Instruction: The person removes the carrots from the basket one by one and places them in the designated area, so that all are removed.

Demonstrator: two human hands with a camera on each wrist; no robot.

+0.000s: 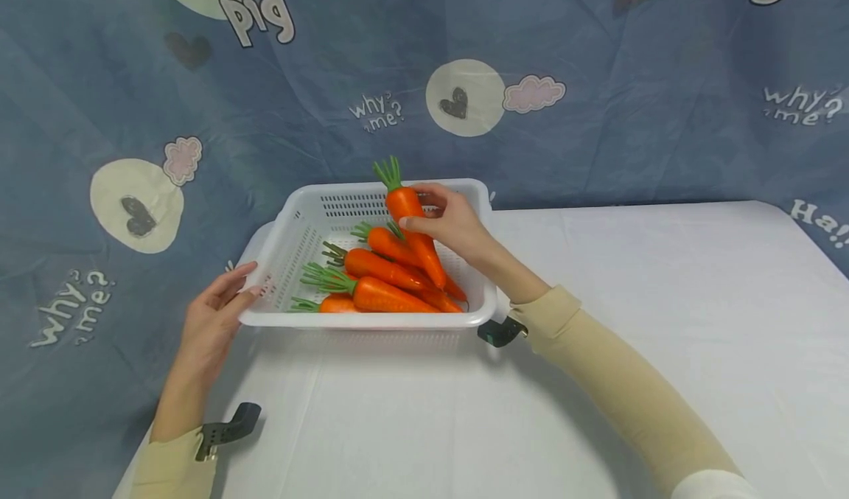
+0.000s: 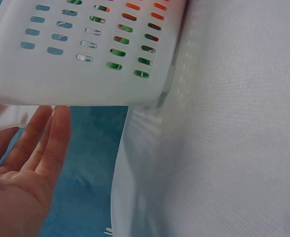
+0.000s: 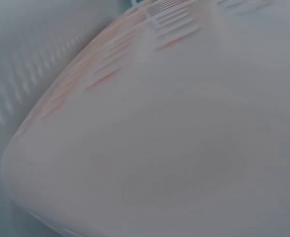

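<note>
A white plastic basket [image 1: 371, 320] with slotted walls holds several orange carrots [image 1: 378, 269] with green stem tops. My right hand [image 1: 454, 222] reaches over its right side and grips one carrot [image 1: 404, 204] between thumb and fingers. That carrot is tilted, stem end up, over the others. At the basket's left rim, my left hand [image 1: 215, 311] pinches the edge. The left wrist view shows its fingers [image 2: 53, 143] reaching up to the rim at the corner. The right wrist view has only the blurred basket wall [image 3: 149, 148] close up; the right hand is hidden there.
The basket stands on a white-covered table [image 1: 637, 285] near its back left edge. Behind hangs a blue printed cloth [image 1: 318, 49]. Dark wrist-worn devices [image 1: 228, 425] sit on both wrists, the right one close to the basket's front right corner.
</note>
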